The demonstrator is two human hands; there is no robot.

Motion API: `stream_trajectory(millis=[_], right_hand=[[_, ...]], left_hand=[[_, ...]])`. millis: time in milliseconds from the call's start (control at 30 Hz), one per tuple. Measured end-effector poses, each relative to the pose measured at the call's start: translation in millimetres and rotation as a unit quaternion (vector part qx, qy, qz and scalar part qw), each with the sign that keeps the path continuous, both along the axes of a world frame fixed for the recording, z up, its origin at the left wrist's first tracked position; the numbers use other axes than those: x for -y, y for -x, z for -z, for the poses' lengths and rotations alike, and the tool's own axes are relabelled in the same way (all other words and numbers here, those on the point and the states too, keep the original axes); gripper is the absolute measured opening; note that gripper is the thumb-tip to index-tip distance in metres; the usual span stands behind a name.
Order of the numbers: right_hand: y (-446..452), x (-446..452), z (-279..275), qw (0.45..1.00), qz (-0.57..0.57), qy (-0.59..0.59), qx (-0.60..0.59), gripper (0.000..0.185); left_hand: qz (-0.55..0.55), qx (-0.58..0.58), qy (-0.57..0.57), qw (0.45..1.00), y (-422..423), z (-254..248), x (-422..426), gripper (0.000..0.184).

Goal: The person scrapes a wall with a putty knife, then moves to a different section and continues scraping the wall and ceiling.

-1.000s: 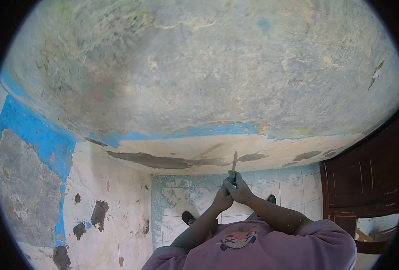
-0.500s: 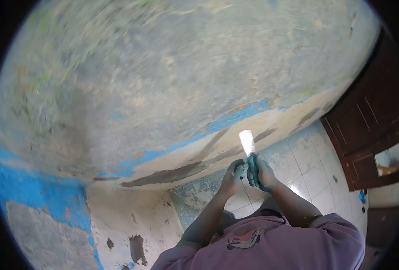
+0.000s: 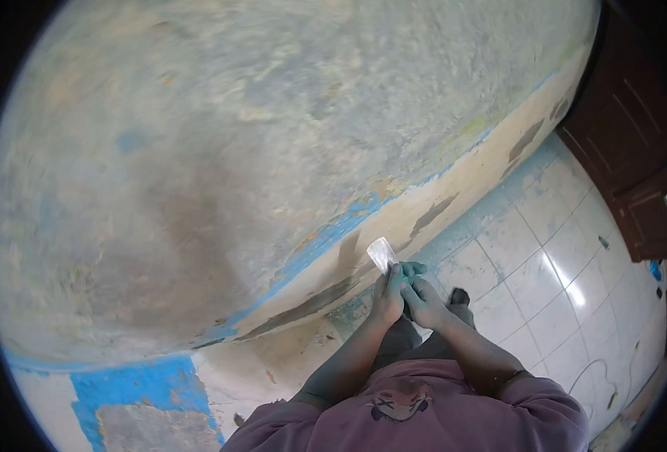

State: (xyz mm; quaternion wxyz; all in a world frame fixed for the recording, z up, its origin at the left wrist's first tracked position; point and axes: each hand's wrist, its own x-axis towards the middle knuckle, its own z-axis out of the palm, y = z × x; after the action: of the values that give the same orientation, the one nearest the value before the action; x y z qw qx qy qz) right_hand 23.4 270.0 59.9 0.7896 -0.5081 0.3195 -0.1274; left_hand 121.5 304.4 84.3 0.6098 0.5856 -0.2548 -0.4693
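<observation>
A scraper with a flat, pale metal blade (image 3: 382, 255) points up and away from me, toward the lower part of the wall. My left hand (image 3: 388, 300) is closed around it just below the blade. Pressed up against it, my right hand (image 3: 427, 303) has its fingers curled at the handle. The handle is mostly hidden between the two hands. Greenish dust or paint coats the fingers of both.
A large wall (image 3: 273, 151) with worn grey plaster curves ahead, with a peeling blue strip (image 3: 333, 230) and cream base. Below lie white floor tiles (image 3: 537, 301) with bluish dust. Dark wooden furniture (image 3: 627, 135) stands right; a thin cable (image 3: 593, 369) lies on the floor.
My hands have come together; before, the right alone held the scraper while the left was beside it. The scraper has tilted leftward, and my view has turned, showing more floor on the right.
</observation>
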Motion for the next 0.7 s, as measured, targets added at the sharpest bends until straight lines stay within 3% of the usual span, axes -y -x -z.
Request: stream_trajectory(millis=[67,233,300,400,433,533,600,700], right_hand=[[2.7,-13.2,1.2,0.988,0.070,0.123,0.053,0.035],[-11.9,-23.6,9.2,0.989,0.093,0.112,0.013,0.035],[-29.3,-19.7,0.7,0.951,0.173,0.254,0.019,0.031],[-50.6,2.2,-24.7,0.961,0.176,0.208,0.044,0.031],[-52.3,-2.5,-21.6,0.961,0.179,0.208,0.042,0.031],[-54.6,-18.3,-8.1,0.960,0.203,0.192,0.024,0.033],[-48.8,-42.6,0.5,0.954,0.226,0.194,0.003,0.038],[-52.4,-50.0,3.0,0.955,0.235,0.182,0.004,0.043]], left_hand=[[0.020,-0.045,0.007,0.999,0.6,2.3,-6.9,0.032],[0.021,-0.083,-0.049,0.995,-8.3,11.6,-13.1,0.029],[-0.013,-0.160,0.007,0.987,-18.7,23.4,-12.3,0.032],[-0.032,-0.211,0.041,0.976,-34.5,-5.4,13.9,0.029],[0.010,-0.162,0.024,0.986,-42.5,-4.0,18.0,0.040],[0.010,-0.189,-0.004,0.982,-41.6,13.4,-2.3,0.035],[0.061,-0.163,0.008,0.985,-41.4,12.4,-18.9,0.038],[0.072,-0.211,-0.006,0.975,-42.1,17.9,-28.7,0.043]])
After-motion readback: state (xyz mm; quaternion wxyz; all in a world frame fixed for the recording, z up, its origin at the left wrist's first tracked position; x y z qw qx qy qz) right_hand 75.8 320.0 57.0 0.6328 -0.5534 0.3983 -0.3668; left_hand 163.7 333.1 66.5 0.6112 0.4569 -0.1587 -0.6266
